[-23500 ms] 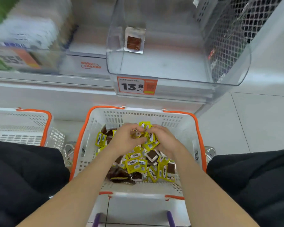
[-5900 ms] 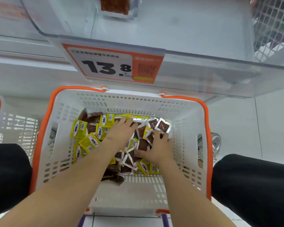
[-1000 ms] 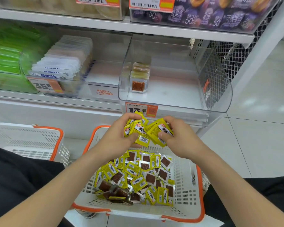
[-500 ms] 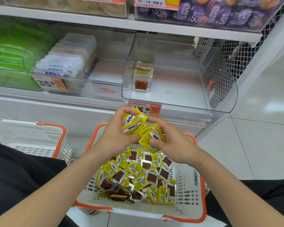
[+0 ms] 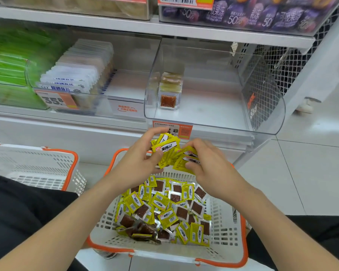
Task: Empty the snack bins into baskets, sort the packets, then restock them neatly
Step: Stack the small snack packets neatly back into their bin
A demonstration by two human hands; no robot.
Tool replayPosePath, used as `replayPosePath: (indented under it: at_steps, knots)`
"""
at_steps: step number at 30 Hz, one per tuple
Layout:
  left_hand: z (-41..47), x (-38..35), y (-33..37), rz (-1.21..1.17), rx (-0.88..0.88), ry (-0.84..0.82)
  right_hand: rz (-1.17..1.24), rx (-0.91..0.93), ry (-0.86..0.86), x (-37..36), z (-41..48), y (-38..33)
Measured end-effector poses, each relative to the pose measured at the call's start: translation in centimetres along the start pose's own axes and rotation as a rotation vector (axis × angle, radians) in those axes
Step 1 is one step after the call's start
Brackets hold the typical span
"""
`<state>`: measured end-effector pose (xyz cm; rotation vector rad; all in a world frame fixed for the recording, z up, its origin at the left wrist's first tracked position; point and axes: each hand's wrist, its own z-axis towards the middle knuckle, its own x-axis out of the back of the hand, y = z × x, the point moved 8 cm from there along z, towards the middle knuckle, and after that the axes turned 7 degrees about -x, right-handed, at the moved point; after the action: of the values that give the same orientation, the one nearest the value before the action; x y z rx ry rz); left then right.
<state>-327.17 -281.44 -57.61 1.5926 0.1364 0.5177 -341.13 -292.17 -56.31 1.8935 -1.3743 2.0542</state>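
Observation:
A white basket with an orange rim point(image 5: 243, 237) sits on the floor between my knees, holding several loose yellow snack packets point(image 5: 160, 210). Above it my left hand point(image 5: 139, 163) and my right hand point(image 5: 209, 169) together grip a fanned bunch of yellow packets point(image 5: 170, 153), thumbs on top. Behind them on the low shelf stands a clear bin point(image 5: 262, 122) with a short upright row of packets point(image 5: 169, 90) at its left side; most of its floor is bare.
A second white basket point(image 5: 37, 165) stands to the left, with no packets visible in it. A clear bin of white packets point(image 5: 76, 79) and green packs point(image 5: 6, 65) fill the shelf's left. Purple packs point(image 5: 252, 14) sit on the shelf above. Tiled floor point(image 5: 311, 173) lies on the right.
Both hands have risen slightly with the bunch toward the bin's price tag. The packets have been shuffled closer together between the hands.

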Motion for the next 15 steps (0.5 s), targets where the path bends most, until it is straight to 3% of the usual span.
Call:
replayPosePath:
  at_steps: [4,8,15]
  knots:
    - [-0.2,-0.2,-0.3,0.176,-0.009,-0.096,-0.025,0.127,-0.050,-0.9,-0.3,-1.4]
    - [-0.4,-0.6,-0.7,0.004,0.075,-0.183,0.013,0.173,-0.085,-1.4,-0.5,-1.7]
    - [0.0,0.6,-1.8,-0.107,0.133,-0.060,0.066,0.146,-0.027,-1.5,-0.2,-1.6]
